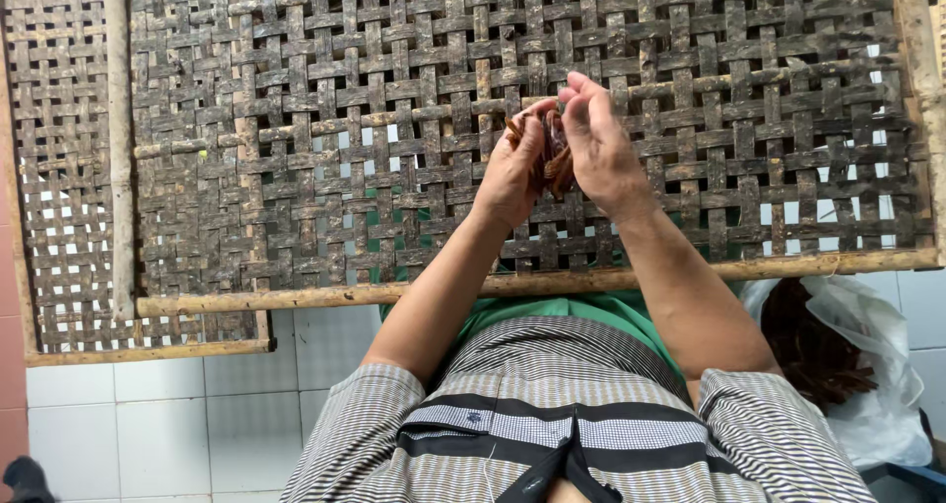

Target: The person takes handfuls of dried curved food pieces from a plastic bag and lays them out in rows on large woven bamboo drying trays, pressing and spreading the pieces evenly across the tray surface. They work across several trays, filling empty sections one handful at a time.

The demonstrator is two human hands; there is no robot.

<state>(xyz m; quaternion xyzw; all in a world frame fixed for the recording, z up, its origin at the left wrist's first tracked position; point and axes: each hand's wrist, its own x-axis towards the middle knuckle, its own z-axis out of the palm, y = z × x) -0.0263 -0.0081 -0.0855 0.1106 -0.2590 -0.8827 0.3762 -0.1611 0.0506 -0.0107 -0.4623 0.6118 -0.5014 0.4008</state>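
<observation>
Checked shirt [581,434] nearest; left hand [512,173] and right hand [599,148], at 12 o'clock, clamp brown strips [554,156]; best kept bunched over woven tray [296,119].

rough woven bamboo tray [296,168], glossy white tile floor [158,424]

A small bunch of reddish-brown dried strips [554,158] sits upright, pressed between both palms.
</observation>
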